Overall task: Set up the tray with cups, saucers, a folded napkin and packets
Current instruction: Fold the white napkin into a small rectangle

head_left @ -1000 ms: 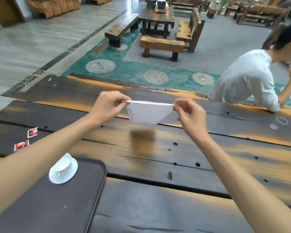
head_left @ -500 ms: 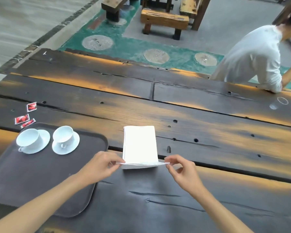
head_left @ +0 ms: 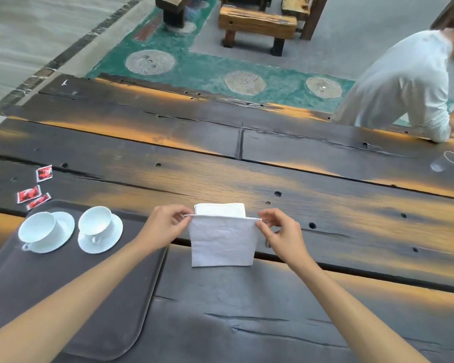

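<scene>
Since half a second ago, both hands have lifted the napkin's (head_left: 222, 242) near edge up and over toward the far one, just right of the tray (head_left: 71, 305). Left hand (head_left: 160, 229) and right hand (head_left: 282, 233) pinch its corners. Uneven pull could skew the fold, I think. Packets (head_left: 33, 191) look blurred at left; fingertips hide behind paper.

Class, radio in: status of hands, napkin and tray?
Both hands, left and right, pinching napkin mid-fold. Two cups on tray. Packets off tray.
</scene>
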A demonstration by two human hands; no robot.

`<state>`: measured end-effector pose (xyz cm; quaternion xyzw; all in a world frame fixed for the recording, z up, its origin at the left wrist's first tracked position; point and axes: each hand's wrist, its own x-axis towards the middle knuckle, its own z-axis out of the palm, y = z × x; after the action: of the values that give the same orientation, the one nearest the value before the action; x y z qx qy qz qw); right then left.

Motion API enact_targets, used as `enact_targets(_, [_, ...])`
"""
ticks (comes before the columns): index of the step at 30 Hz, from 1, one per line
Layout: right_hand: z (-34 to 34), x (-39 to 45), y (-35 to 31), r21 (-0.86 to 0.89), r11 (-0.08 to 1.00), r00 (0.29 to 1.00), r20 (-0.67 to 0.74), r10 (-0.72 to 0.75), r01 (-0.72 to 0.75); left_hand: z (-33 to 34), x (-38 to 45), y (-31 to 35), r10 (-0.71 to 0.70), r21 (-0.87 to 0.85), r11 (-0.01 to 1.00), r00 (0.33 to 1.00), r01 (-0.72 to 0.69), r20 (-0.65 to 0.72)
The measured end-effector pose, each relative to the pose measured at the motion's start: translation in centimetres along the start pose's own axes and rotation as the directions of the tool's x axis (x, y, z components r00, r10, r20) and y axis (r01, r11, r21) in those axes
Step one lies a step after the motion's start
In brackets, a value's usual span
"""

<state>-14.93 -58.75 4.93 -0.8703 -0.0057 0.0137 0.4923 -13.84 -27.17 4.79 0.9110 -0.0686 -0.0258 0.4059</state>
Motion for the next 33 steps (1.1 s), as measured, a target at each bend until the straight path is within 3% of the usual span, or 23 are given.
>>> enact_targets(15, [6.3, 12.5, 8.5, -0.04, 0.955, 0.951, 0.095, 0.295, -0.293, 6.5, 10.2, -8.9, -0.217, 0.031, 0.976, 0.973, 0.215, 0.076])
enact_targets(22, [8.9, 14.3, 11.8, -0.011, 0.928, 0.927, 0.057, 0.371, -0.371, 8.7, 11.3, -11.1, -0.276, 0.044, 0.961, 0.96, 0.274, 0.047])
enact_targets(27, [10.0, 13.7, 13.0, -0.087, 0.906, 0.91, -0.024, 0.413, -0.413, 9.7, 10.8, -11.7, -0.328, 0.062, 0.942, 0.944, 0.33, -0.031])
enact_targets(31, [9.6, 12.4, 12.8, -0.103, 0.902, 0.907, -0.074, 0.414, -0.42, 9.8, 9.1, -10.7, -0.176, 0.263, 0.946, 0.982, 0.188, -0.067])
enact_targets(33, [8.9, 11.1, 12.3, -0.17, 0.914, 0.93, -0.061, 0.363, -0.368, 9.6, 7.6, -9.6, -0.047, 0.296, 0.954, 0.999, 0.047, -0.01])
